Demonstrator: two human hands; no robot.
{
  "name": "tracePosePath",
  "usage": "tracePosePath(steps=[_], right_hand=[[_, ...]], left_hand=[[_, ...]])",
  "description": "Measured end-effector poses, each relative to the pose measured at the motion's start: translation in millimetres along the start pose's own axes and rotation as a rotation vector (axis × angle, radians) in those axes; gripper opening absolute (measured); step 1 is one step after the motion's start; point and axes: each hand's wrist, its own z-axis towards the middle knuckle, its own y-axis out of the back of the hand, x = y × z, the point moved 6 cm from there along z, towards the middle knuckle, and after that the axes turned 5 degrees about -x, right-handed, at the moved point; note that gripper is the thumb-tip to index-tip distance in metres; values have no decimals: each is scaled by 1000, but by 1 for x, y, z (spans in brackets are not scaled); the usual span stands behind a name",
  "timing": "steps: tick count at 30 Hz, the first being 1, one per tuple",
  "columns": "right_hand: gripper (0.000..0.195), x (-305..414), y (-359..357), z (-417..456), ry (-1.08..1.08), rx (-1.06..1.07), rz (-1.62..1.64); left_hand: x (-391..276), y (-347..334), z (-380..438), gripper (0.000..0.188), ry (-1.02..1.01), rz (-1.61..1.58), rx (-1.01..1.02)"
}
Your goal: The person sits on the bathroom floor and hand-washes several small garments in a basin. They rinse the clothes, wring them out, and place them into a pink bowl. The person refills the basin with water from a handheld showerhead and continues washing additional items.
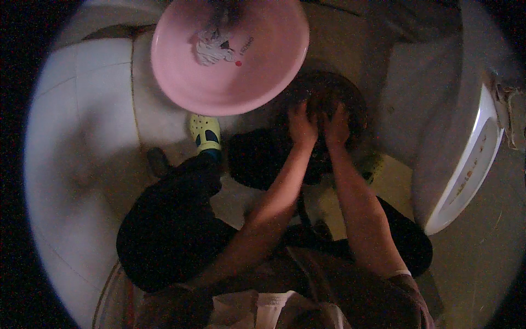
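Note:
Both arms reach forward over a dark round basin (356,92) on the floor. My left hand (303,125) and my right hand (337,125) are side by side, their fingertips lost in dark material within it. Whether they grip anything is too dim to tell. Black cloth (259,158) hangs or lies at the basin's near left side. Beyond it, up and left, a large pink plastic basin (172,78) overlaps the dark one in view. Crumpled pale grey cloth (211,49) lies in the pink basin, with something darker behind it.
A yellow-green clog (205,131) is on my foot below the pink basin. White tiles (102,94) line the left side. A white ceramic fixture (464,177) with brownish stains stands at the right. My knees in dark trousers (172,230) flank my arms.

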Motion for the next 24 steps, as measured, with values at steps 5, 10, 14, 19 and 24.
tracePosePath(steps=[5, 10, 14, 19, 24], right_hand=[[60, -9, -10, 8, -76, 120, 8], [53, -35, -5, 21, -77, 107, 154], [52, -12, 17, -10, -233, 43, 470], [45, 68, 85, -67, -250, 323, 1162], [36, 98, 96, -64, 43, 232, 405]], left_hand=[[0, -2, 5, 46, -9, 12, -7], [-10, -2, 1, 53, 59, -38, 49], [-13, 6, 16, 64, 470, -591, 133], [-29, 3, -1, 47, 749, -1116, 425], [6, -28, -2, 29, 411, -1125, 589]])
